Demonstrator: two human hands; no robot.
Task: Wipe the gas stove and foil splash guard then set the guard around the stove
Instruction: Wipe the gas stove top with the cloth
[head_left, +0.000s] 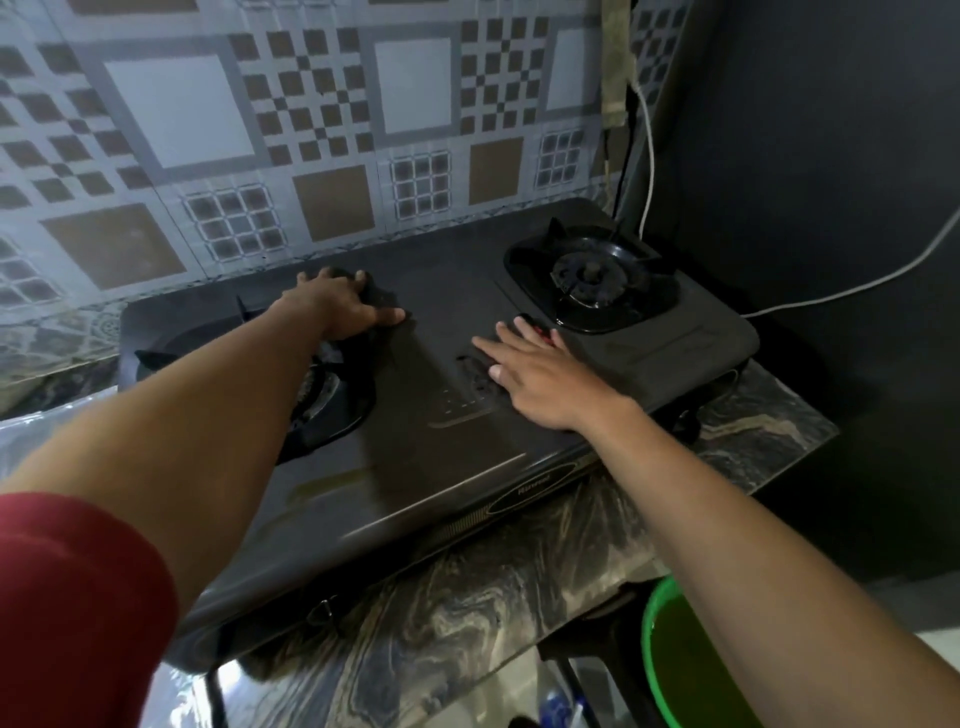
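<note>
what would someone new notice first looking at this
Two bare arms reach over a dark two-burner gas stove on a marbled counter. The left hand presses a dark cloth onto the stove's back edge, while the right hand lies flat near the middle. Behind stands a checker-patterned wall covering, and a green basin sits at lower right.

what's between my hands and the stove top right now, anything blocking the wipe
Only a dark cloth, which seems to lie under the left hand on the gas stove. The right hand rests flat on its middle. Nothing else visible blocks either hand.
</note>
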